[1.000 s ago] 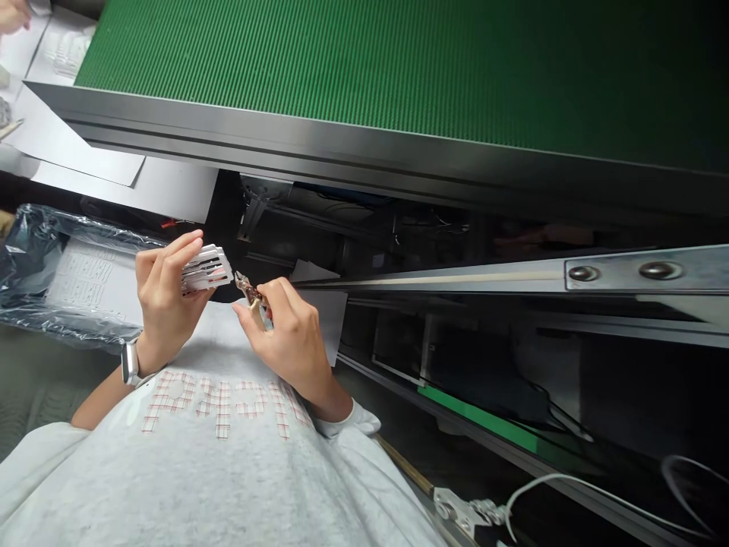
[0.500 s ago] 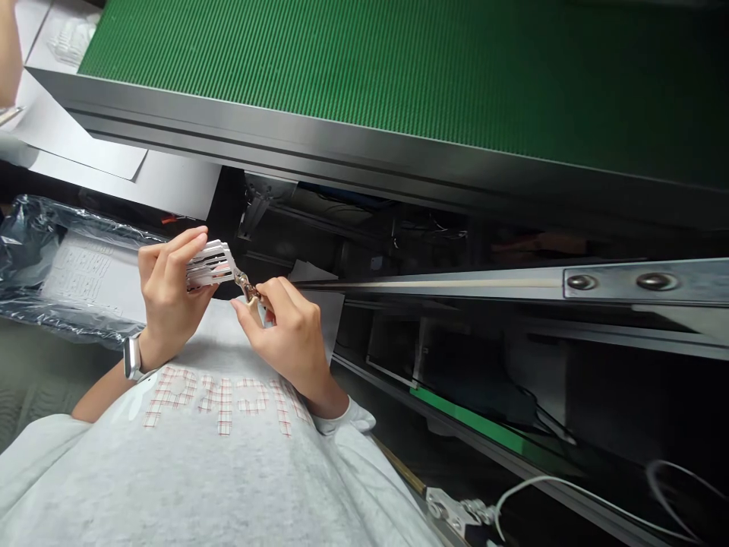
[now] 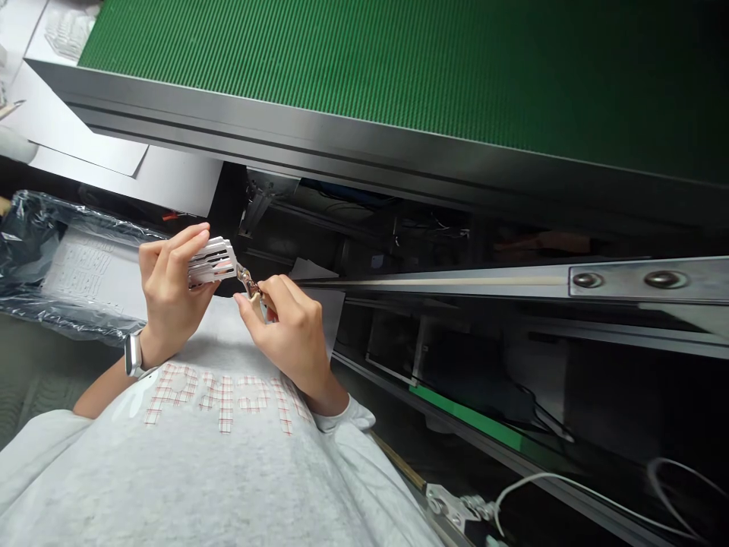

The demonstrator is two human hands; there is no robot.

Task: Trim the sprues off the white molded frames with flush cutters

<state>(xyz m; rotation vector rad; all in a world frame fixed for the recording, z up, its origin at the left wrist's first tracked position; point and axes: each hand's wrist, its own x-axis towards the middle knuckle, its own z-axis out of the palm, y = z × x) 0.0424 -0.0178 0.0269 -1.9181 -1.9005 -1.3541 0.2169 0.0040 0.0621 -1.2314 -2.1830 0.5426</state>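
Note:
My left hand (image 3: 171, 292) is closed round a white slotted plastic piece (image 3: 215, 262), possibly several stacked together. It is held tilted in front of my chest, its slotted end pointing right. My right hand (image 3: 291, 327) is closed on small metal pliers (image 3: 249, 284), whose handles are mostly hidden by the fingers. The jaws of the pliers meet the right edge of the white piece; whether they grip it I cannot tell.
A green ribbed conveyor belt (image 3: 319, 61) with a metal side rail (image 3: 273, 121) runs across the top. At left sits a tray lined with dark plastic film (image 3: 74, 323), containing flat white parts (image 3: 80, 266). A metal bar (image 3: 484, 282) extends to the right; a pale cable (image 3: 547, 477) curves below.
Part of a person's arm at the upper left edge has gone out of view. Both my hands keep nearly the same pose, with the pliers still against the white piece.

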